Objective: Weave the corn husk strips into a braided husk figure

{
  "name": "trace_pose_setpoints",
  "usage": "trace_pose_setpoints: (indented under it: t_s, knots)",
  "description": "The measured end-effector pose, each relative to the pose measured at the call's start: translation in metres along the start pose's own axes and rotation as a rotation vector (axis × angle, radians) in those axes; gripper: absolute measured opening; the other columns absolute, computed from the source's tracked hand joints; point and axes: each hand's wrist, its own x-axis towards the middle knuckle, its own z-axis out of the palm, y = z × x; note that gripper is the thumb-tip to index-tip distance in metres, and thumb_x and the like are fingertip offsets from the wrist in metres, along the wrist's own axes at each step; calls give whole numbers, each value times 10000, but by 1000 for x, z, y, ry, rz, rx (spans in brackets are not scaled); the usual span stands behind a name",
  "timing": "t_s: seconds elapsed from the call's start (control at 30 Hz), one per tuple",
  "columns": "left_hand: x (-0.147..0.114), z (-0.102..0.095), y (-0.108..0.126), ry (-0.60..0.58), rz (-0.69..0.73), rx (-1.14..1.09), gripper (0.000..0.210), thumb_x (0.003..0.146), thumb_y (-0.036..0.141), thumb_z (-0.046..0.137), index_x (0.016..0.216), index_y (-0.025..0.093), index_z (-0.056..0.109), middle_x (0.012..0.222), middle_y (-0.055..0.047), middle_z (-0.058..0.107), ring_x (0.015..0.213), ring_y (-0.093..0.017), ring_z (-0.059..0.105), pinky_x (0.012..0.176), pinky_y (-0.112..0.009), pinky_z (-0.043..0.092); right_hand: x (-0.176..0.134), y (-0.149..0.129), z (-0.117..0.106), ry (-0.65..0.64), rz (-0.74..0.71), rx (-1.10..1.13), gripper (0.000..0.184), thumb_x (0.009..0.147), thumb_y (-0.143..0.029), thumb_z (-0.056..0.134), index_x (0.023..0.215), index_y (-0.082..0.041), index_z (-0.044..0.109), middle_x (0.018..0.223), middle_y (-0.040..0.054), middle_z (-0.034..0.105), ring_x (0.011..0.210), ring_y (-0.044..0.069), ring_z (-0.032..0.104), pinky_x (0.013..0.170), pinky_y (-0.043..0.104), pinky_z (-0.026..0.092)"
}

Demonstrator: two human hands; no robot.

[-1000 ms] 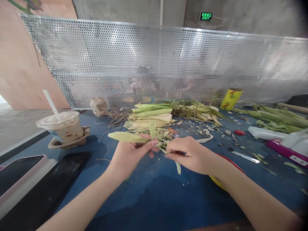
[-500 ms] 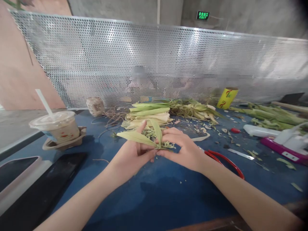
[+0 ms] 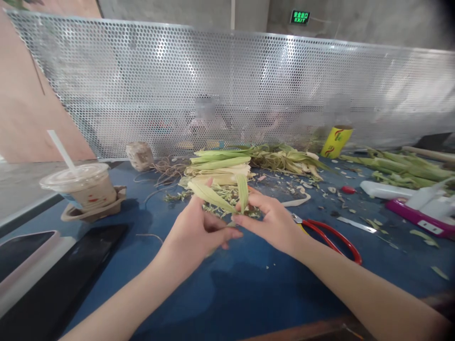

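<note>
Two hands with a bit of corn husk (image 3: 215,197).
In the head view, the right hand (image 3: 273,221) has its grip pinched on the husk, over the blue counter (image 3: 249,298). The left hand (image 3: 194,229) curls close by; I can't tell if its grip holds anything. A husk pile (image 3: 222,163) lies behind.

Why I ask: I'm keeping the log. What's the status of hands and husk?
Right hand pinching husk. Left hand half-open, close to husk; contact unclear. Red-handled tool beside right wrist.

Head-worn view, forward and down over the close hands (image 3: 186,232) (image 3: 275,222)
</note>
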Motion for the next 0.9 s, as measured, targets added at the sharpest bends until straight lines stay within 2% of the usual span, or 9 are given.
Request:
trace_pose_setpoints:
  t_s: [0.07, 0.13, 0.23, 0.33, 0.43, 0.5, 0.67, 0.8, 0.9]
  knots:
    - [0, 1, -2, -39, -41, 28, 973, 589, 221, 710, 1364, 153, 125, 443, 67, 628, 440, -145, 574, 470, -228, 423, 1, 0, 1, 0, 50, 89, 117, 735, -276, 590, 668, -189, 549, 660, -19, 577, 662, 126, 527, 609, 243, 387]
    - [1, 1, -4, -75, -42, 82, 736, 614, 259, 691, 1272, 155, 378, 439, 53, 633, 460, -144, 581, 476, -224, 419, 1, 2, 3, -23, 97, 156, 132, 748, -286, 571, 668, -183, 548, 616, -29, 555, 596, 108, 504, 560, 226, 383]
    - [1, -1, -5, -95, 32, 147, 257, 679, 337, 624, 868, 169, 675, 543, 1, 685, 502, -149, 601, 483, -228, 428, 3, 4, 4, -63, 126, 202, 148, 765, -289, 548, 665, -180, 539, 588, -33, 520, 573, 102, 483, 548, 225, 380]
    - [1, -3, -7, -5, 167, 182, 330, 786, 387, 485, 636, 177, 692, 704, -30, 715, 582, -154, 617, 534, -233, 452, 2, 6, 4, -113, 122, 265, 138, 777, -294, 533, 693, -185, 549, 621, -22, 532, 620, 118, 508, 604, 248, 398]
    - [3, -5, -10, 127, 271, 229, 365, 832, 383, 424, 672, 203, 698, 681, -15, 706, 653, -158, 618, 644, -239, 465, 0, 6, 3, -85, 139, 267, 145, 764, -311, 552, 684, -190, 555, 668, -10, 541, 675, 134, 507, 643, 265, 392]
    - [4, -7, -12, 142, 306, 268, 364, 838, 380, 422, 671, 216, 700, 662, -11, 704, 688, -166, 619, 694, -249, 463, -1, 5, 2, -54, 151, 249, 161, 755, -323, 563, 668, -189, 550, 673, -8, 518, 686, 139, 490, 644, 270, 380]
    - [7, -11, -13, 116, 332, 274, 374, 841, 383, 420, 655, 222, 701, 658, -7, 707, 741, -177, 609, 707, -255, 458, -2, 6, 1, -45, 158, 295, 135, 764, -308, 557, 695, -193, 558, 668, -11, 479, 684, 138, 472, 642, 274, 374]
    - [10, -12, -13, 63, 259, 126, 344, 836, 394, 424, 777, 209, 708, 707, -14, 709, 706, -158, 599, 638, -234, 462, -1, 7, 2, -32, 166, 293, 98, 761, -269, 558, 696, -196, 555, 671, -15, 491, 689, 133, 486, 653, 268, 391]
    - [10, -10, -14, -43, 175, 41, 296, 784, 404, 501, 847, 190, 695, 685, -23, 691, 644, -155, 588, 588, -241, 453, 0, 10, 3, -42, 158, 294, 136, 787, -287, 521, 688, -196, 537, 667, -13, 493, 676, 136, 498, 657, 274, 412]
